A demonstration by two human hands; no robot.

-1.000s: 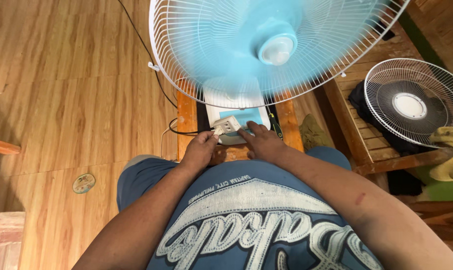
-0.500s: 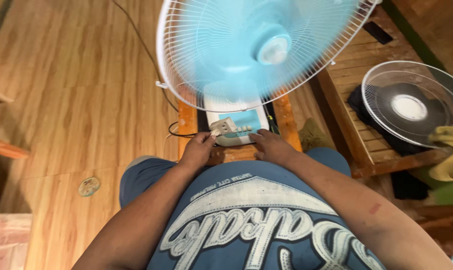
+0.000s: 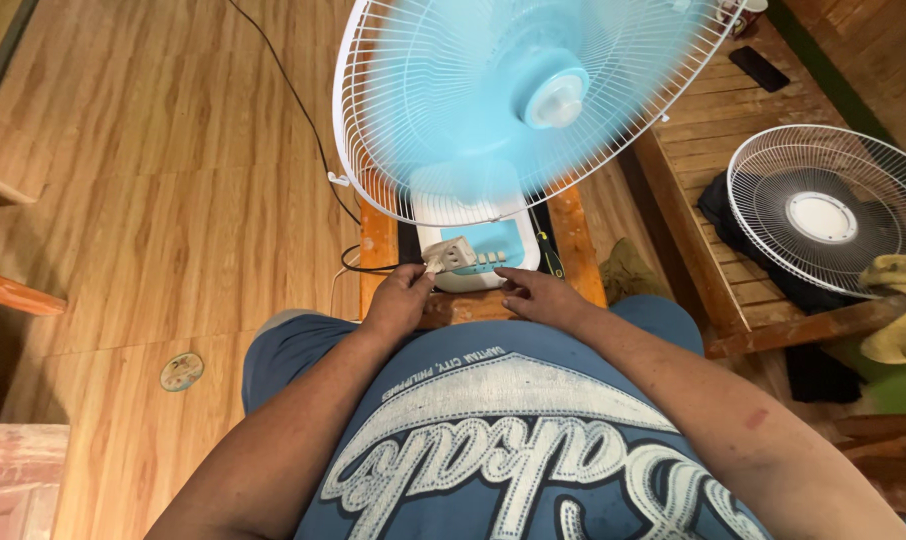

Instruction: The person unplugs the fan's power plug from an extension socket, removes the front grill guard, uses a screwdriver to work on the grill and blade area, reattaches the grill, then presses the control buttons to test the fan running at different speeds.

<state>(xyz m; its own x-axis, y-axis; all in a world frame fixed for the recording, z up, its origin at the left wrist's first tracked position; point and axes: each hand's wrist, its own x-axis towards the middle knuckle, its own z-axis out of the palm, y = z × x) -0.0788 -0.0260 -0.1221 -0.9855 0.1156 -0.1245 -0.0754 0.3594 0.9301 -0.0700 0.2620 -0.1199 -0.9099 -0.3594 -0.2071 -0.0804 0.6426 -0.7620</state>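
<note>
A white desk fan (image 3: 533, 100) with blurred light-blue blades spins behind its wire guard. Its white and blue base (image 3: 478, 240) stands on a small wooden stool (image 3: 378, 245) in front of me. My left hand (image 3: 398, 300) grips a white plug block (image 3: 451, 255) at the front left of the base. My right hand (image 3: 533, 293) rests by the base's front edge, fingers near the row of buttons, holding nothing.
A black cord (image 3: 293, 100) runs across the wooden floor to the stool. A wooden bench (image 3: 713, 150) at right carries a loose fan guard (image 3: 823, 210), dark cloth and a yellow rag (image 3: 898, 300). A round lid (image 3: 181, 371) lies on the floor at left.
My left hand has lifted the plug block slightly off the base's front. My right hand has shifted a little right along the base. The view has swung left.
</note>
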